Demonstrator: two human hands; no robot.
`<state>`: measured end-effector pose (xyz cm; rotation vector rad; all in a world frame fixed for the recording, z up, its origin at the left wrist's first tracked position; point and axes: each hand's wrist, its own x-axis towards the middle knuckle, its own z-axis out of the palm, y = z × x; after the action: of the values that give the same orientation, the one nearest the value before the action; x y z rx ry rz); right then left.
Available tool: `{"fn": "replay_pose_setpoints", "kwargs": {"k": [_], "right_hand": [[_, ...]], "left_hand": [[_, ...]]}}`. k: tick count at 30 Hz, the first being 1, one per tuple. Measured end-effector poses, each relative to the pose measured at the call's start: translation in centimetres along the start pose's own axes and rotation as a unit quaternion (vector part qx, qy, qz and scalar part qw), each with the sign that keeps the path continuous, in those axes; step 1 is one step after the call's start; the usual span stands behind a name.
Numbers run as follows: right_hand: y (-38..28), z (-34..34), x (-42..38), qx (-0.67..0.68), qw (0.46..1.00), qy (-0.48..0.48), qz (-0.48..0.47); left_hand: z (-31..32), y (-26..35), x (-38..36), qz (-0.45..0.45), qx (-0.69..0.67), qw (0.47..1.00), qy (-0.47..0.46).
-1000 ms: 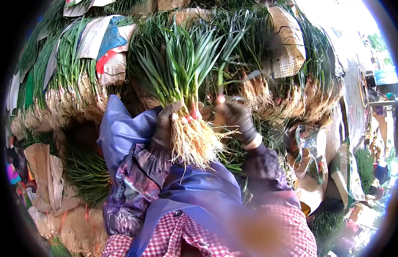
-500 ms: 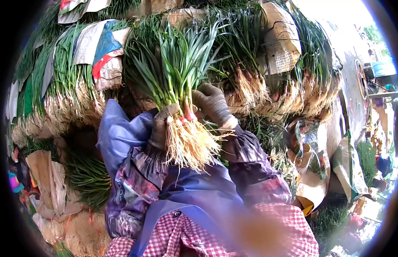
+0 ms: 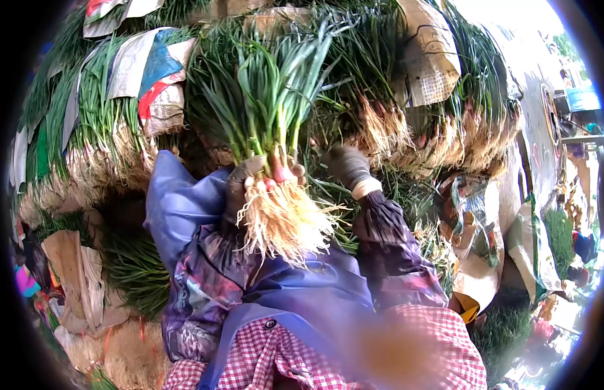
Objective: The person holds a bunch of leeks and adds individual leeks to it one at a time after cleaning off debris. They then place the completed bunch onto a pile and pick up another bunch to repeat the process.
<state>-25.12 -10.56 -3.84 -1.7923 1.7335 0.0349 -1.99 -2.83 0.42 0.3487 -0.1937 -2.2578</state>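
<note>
A bunch of green garlic (image 3: 273, 120) stands upright in front of me, with long flat leaves, reddish bulbs and pale, stringy roots (image 3: 286, 218) hanging below. My gloved left hand (image 3: 238, 185) is wrapped round the bunch just above the roots; its fingertips show on the right side of the bulbs. To the right of the bunch, and apart from it, is my gloved right hand (image 3: 349, 169), in front of loose green leaves. Its fingers are blurred, so whether they hold anything does not show.
Stacked green garlic (image 3: 113, 140) with roots facing me lines the back, partly covered by sacking (image 3: 429, 58). More leaves (image 3: 136, 266) lie low at left. A blue apron (image 3: 302, 286) covers my lap. Torn sacks (image 3: 481, 240) stand at right.
My right hand has moved away from the bunch, to the right and slightly down. My left hand keeps its hold; the bunch has shifted slightly, its roots a little lower.
</note>
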Motion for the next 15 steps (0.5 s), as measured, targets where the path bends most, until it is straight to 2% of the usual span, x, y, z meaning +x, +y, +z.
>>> {"fn": "replay_pose_setpoints", "kwargs": {"k": [1,2,3,5,6,8,9,11,12,13,14,15], "right_hand": [[0.8,0.0,-0.9,-0.046,0.991,-0.105,-0.062],[1.1,0.5,-1.5,0.225,0.965,-0.123,-0.058],[0.2,0.3,-1.9,0.479,0.867,-0.129,-0.055],[-2.4,-1.7,-3.0,0.588,0.785,-0.142,-0.132],[-3.6,-0.4,-2.7,0.590,0.775,-0.142,-0.178],[-4.3,0.7,-2.3,0.580,0.768,-0.235,-0.136],[-3.9,0.2,-2.5,0.514,0.835,-0.143,-0.132],[-0.4,0.5,-0.4,0.620,0.780,-0.033,-0.076],[1.2,0.1,-0.2,0.623,0.779,0.063,-0.012],[3.5,0.5,0.4,0.586,0.808,0.050,-0.046],[4.3,2.0,0.6,0.495,0.865,0.016,-0.084],[3.0,1.1,-0.3,0.444,0.892,-0.066,-0.057]], "left_hand": [[-0.3,0.0,0.0,-0.015,0.009,1.000,-0.018],[-0.1,-0.2,0.5,-0.006,-0.004,0.999,-0.050],[0.1,-0.3,1.0,0.005,-0.016,0.997,-0.082],[0.5,-0.5,1.5,0.028,-0.035,0.989,-0.139],[0.1,-0.3,1.4,0.030,-0.030,0.990,-0.132],[-0.8,0.1,1.2,0.034,-0.018,0.992,-0.117],[-1.5,-0.1,1.3,0.029,-0.033,0.991,-0.126],[-3.0,-0.5,1.5,0.017,-0.063,0.988,-0.143],[-2.7,-0.5,1.5,0.005,-0.074,0.985,-0.157],[-2.6,-0.2,1.4,-0.009,-0.063,0.986,-0.154],[-2.4,0.0,1.3,-0.023,-0.051,0.987,-0.151],[-2.0,0.3,1.2,-0.037,-0.039,0.987,-0.149]]}}
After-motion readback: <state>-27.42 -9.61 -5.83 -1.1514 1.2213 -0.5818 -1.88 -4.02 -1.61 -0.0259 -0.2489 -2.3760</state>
